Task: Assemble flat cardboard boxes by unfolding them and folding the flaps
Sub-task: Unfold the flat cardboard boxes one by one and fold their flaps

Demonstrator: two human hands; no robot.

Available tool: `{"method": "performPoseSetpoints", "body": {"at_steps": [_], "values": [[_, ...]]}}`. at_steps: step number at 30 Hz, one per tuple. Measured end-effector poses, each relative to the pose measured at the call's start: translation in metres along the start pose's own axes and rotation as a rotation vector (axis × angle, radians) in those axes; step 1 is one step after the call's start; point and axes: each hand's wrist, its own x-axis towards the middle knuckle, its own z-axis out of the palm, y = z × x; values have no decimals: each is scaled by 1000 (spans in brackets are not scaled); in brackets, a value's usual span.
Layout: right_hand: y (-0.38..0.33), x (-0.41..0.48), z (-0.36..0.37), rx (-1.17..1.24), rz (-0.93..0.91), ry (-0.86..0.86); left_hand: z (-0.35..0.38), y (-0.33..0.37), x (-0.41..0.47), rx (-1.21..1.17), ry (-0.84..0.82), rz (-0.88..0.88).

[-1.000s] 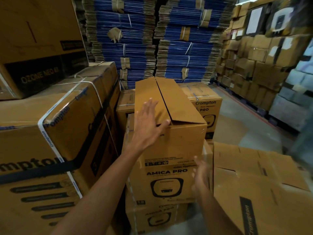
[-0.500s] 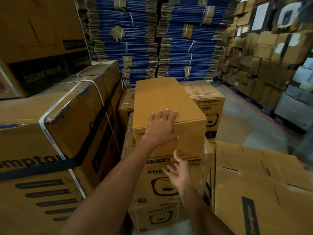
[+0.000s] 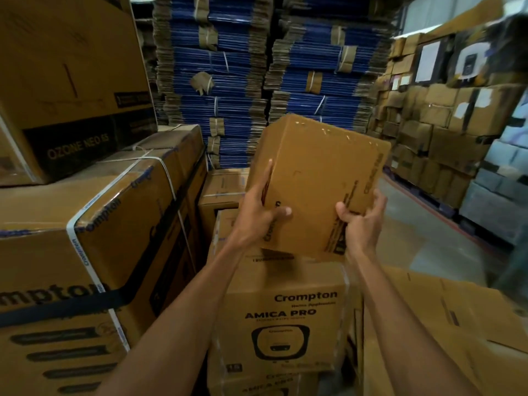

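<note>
Head view, near to far. Lower centre: a printed AMICA PRO carton (image 3: 285, 310) serves as the work surface, with flat cardboard (image 3: 445, 324) lying just beside it at lower right. Centre: the left hand (image 3: 257, 221) grasps the box (image 3: 317, 181) at its lower left corner, thumb across the broad face and fingers laid along the side panel; the right hand (image 3: 361, 221) clamps the lower right edge with curled fingers. The box is held clear above the carton (already opened into a tube, to judge by its squared faces). Its long axis runs from the hands up toward the upper centre of the frame, leaning slightly right, far end pointing away. The step appears to be turning the box; the next move probably calls for bringing an unfolded end round and folding its flaps. Background, upper centre: stacks of blue-edged flat cartons (image 3: 228, 67)
</note>
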Motion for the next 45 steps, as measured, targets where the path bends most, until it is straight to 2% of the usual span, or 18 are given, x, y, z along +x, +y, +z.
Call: {"method": "performPoseSetpoints", "body": {"at_steps": [5, 9, 12, 16, 19, 21, 24, 26, 28, 31, 34, 37, 38, 42, 45], "values": [[-65, 24, 10, -452, -278, -217, 45, -22, -34, -518, 311, -78], [-82, 27, 31, -715, -411, -431, 79, -33, -45, -806, 537, -320], [-81, 19, 52, -992, -547, -579, 98, -39, -60, -964, 583, -493], [-46, -2, 60, -1169, -684, -712, 115, -63, -80, -1060, 561, -759], [-6, -22, 55, -1250, -780, -793, 121, -75, -95, -1016, 449, -953], [15, -33, 46, -1255, -804, -805, 120, -81, -106, -870, 401, -1092], [36, -39, 25, -1244, -852, -814, 103, -83, -115, -554, 159, -1167], [40, -38, 17, -1209, -862, -781, 85, -80, -110, -367, -4, -1094], [35, -37, 17, -1085, -726, -752, 64, -71, -97, -129, -58, -869], [27, -32, 23, -906, -532, -623, 34, -31, -65, 318, -3, -372], [26, -32, 26, -934, -503, -556, 16, -11, -29, 463, 60, -88], [25, -38, 26, -962, -449, -569, 8, -22, 7, 605, 121, -23], [24, -39, 26, -983, -438, -564, 7, -30, 18, 647, 94, -51], [22, -35, 32, -1106, -378, -530, 7, -59, 37, 768, -199, -125], [19, -25, 41, -1197, -334, -490, 14, -69, 42, 811, -234, -124]]}}
